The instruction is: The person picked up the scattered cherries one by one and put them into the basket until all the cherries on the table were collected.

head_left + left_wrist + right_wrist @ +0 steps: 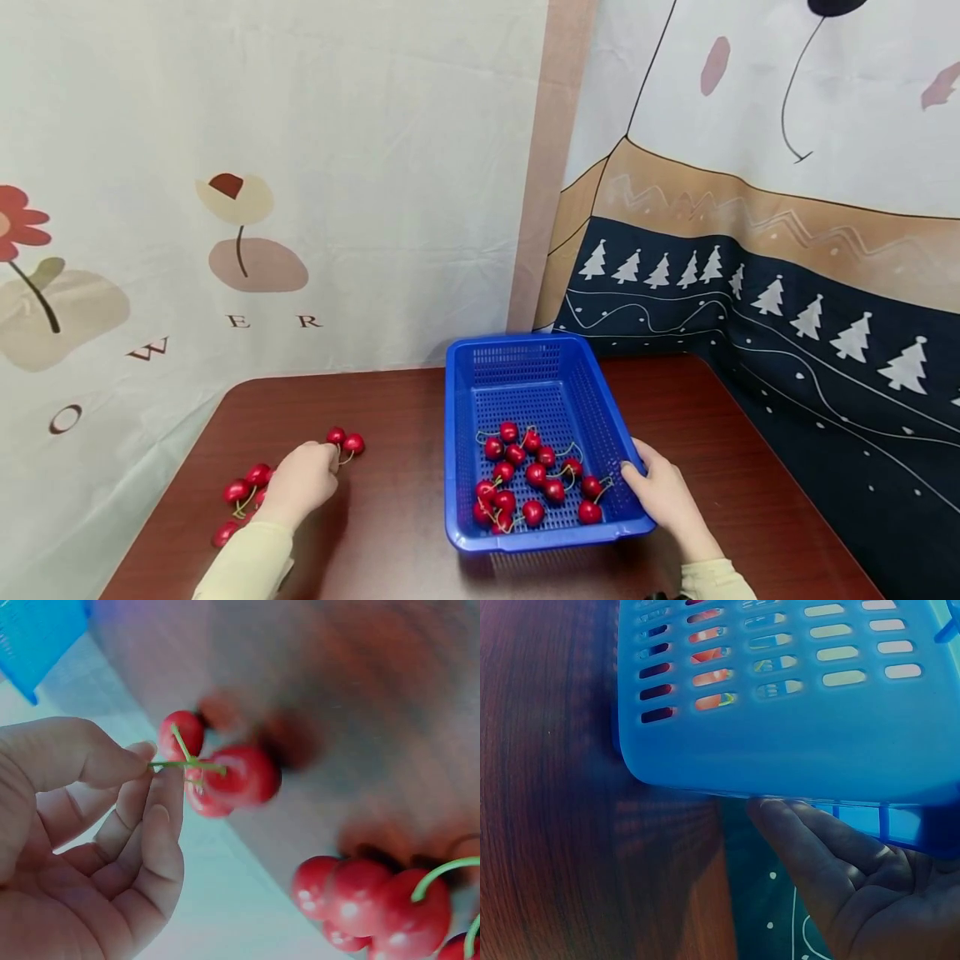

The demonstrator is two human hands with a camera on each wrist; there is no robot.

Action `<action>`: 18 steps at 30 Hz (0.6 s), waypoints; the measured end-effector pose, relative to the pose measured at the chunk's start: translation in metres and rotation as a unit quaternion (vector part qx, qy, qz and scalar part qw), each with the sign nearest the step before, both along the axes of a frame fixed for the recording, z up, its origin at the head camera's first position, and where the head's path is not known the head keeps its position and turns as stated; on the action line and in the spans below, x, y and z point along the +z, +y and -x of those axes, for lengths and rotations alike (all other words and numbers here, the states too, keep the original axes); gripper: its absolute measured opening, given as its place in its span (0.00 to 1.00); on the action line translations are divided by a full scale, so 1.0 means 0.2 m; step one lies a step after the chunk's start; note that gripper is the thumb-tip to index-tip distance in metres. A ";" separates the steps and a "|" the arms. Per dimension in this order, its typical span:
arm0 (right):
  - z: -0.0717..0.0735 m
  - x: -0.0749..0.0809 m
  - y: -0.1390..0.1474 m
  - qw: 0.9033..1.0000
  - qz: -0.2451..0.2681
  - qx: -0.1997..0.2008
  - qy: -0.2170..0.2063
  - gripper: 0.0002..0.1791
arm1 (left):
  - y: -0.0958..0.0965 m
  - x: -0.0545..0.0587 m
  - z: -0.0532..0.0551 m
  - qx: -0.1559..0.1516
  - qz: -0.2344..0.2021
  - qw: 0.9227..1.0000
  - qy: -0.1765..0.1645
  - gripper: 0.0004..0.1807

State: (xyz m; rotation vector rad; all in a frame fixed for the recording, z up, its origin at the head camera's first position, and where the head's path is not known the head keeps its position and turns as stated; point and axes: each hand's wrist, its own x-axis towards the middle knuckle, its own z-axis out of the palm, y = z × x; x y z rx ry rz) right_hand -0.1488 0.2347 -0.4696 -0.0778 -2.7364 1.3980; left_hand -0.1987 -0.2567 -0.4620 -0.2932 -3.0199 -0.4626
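Thumb and index finger of my left hand (305, 481) pinch the green stem of a small cherry bunch (244, 776); the left wrist view has its red cherries hanging close together beyond the fingertips. Left of that hand, more cherries (237, 492) lie on the table, partly hidden by the hand and sleeve. My right hand (663, 493) holds the right side of a blue plastic basket (459, 433), thumb over the rim and fingers beneath it in the right wrist view (832, 862). Many stemmed cherries (536, 475) sit inside, mostly toward the near end.
The dark reddish wooden table (397, 517) has rounded far corners. A pale printed curtain (390, 208) hangs along its back edge, and a navy cloth with white trees (810, 383) drapes along the right side.
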 end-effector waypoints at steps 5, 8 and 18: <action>0.00 0.00 0.00 1.000 0.000 0.000 -0.001 0.25 | 0.03 0.09 -0.02 -0.005 -0.040 0.999 0.002 0.07; 0.00 0.00 0.00 1.000 0.002 -0.001 0.000 0.25 | 0.05 0.15 -0.03 -0.011 -0.057 0.998 0.004 0.07; 0.00 -0.01 0.00 1.000 0.002 0.000 0.002 0.25 | 0.16 0.35 -0.03 -0.037 -0.094 0.994 0.038 0.05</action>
